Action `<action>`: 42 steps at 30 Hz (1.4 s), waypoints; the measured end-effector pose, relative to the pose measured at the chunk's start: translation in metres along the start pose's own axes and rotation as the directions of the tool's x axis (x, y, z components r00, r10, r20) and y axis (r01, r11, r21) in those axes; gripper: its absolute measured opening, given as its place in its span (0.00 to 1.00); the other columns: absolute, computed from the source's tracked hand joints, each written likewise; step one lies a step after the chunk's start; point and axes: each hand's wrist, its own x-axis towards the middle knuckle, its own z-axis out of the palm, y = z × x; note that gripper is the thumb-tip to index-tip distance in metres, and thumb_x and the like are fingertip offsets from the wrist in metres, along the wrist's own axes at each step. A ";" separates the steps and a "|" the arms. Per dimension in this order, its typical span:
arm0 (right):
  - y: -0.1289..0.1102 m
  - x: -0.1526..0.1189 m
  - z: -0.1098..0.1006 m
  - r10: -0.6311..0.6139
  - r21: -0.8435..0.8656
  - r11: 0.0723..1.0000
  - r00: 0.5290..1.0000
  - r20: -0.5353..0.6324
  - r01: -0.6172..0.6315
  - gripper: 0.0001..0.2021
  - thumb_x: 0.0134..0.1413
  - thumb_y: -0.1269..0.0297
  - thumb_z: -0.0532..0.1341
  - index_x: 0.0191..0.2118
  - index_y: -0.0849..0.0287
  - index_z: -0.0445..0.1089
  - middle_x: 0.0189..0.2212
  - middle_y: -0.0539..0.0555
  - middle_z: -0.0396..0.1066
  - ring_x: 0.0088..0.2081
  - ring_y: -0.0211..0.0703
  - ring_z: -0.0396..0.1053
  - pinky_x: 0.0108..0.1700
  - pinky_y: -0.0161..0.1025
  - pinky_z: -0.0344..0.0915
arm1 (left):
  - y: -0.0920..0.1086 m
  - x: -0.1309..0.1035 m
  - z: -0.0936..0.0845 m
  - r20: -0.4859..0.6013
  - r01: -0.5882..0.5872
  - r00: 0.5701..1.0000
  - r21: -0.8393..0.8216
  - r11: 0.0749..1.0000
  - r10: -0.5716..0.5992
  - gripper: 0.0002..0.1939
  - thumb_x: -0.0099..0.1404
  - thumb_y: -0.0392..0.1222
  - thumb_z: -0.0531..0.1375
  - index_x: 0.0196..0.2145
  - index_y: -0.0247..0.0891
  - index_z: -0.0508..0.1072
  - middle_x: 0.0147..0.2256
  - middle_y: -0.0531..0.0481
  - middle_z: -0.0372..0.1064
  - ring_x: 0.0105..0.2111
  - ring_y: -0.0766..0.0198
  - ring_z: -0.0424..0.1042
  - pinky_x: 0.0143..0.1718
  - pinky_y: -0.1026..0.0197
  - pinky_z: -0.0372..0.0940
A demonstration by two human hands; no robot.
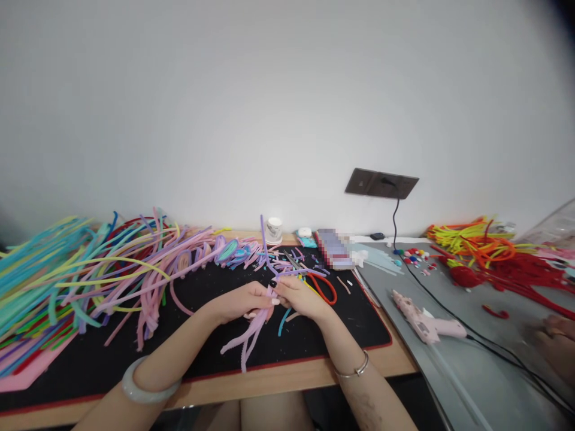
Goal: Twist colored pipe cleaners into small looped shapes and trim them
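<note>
Both of my hands meet over the black mat. My left hand (251,301) is closed on a bunch of pink-lilac pipe cleaners (251,338), whose loose ends hang down toward the front edge. My right hand (296,296) pinches the same bunch at its top, fingers partly hidden. From the pinch a purple pipe cleaner (264,239) sticks up, and another purple length runs off to the right. Scissors with orange-red handles (330,290) lie just beyond my right hand. Short blue and tan pipe cleaner pieces lie below that hand.
Heaps of coloured pipe cleaners (112,269) cover the left side. A cup (274,228), a phone (335,248) and cut scraps lie behind. On the grey table to the right are a corded pink glue gun (426,323), pompoms (411,257), red pipe cleaners (516,275) and another person's hand (559,329).
</note>
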 end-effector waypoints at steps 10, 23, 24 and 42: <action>-0.001 0.001 -0.002 0.022 0.065 0.998 0.998 0.055 -0.025 0.24 0.50 0.42 0.59 0.22 0.57 0.52 0.15 0.41 0.48 0.16 0.28 0.42 0.19 0.33 0.39 | 0.000 -0.001 -0.003 0.025 -0.012 1.000 0.083 0.996 0.010 0.24 0.60 0.58 0.58 0.20 0.33 0.69 0.13 0.60 0.48 0.15 0.74 0.43 0.18 0.65 0.38; -0.005 0.002 0.006 0.005 0.028 1.000 0.994 -0.113 -0.002 0.19 0.55 0.53 0.56 0.20 0.57 0.51 0.13 0.41 0.47 0.17 0.29 0.43 0.21 0.33 0.41 | 0.002 0.004 0.001 -0.056 -0.039 0.998 0.057 0.998 0.042 0.22 0.62 0.55 0.57 0.25 0.31 0.74 0.13 0.59 0.52 0.15 0.73 0.49 0.19 0.67 0.43; -0.004 0.003 0.005 0.004 0.035 0.999 0.994 -0.112 0.000 0.19 0.55 0.54 0.56 0.20 0.57 0.52 0.13 0.41 0.48 0.17 0.29 0.43 0.21 0.33 0.41 | 0.001 0.004 0.002 -0.078 -0.044 0.996 0.036 0.998 0.047 0.22 0.62 0.55 0.57 0.26 0.31 0.74 0.13 0.59 0.53 0.15 0.73 0.50 0.18 0.67 0.44; 0.008 0.006 -0.001 -0.044 0.033 0.998 0.989 -0.143 0.049 0.19 0.55 0.52 0.57 0.20 0.59 0.59 0.15 0.44 0.52 0.18 0.31 0.47 0.22 0.32 0.45 | -0.016 0.012 0.001 -0.111 -0.142 0.987 -0.228 0.963 0.119 0.22 0.63 0.52 0.58 0.19 0.32 0.68 0.16 0.52 0.63 0.15 0.72 0.57 0.18 0.67 0.49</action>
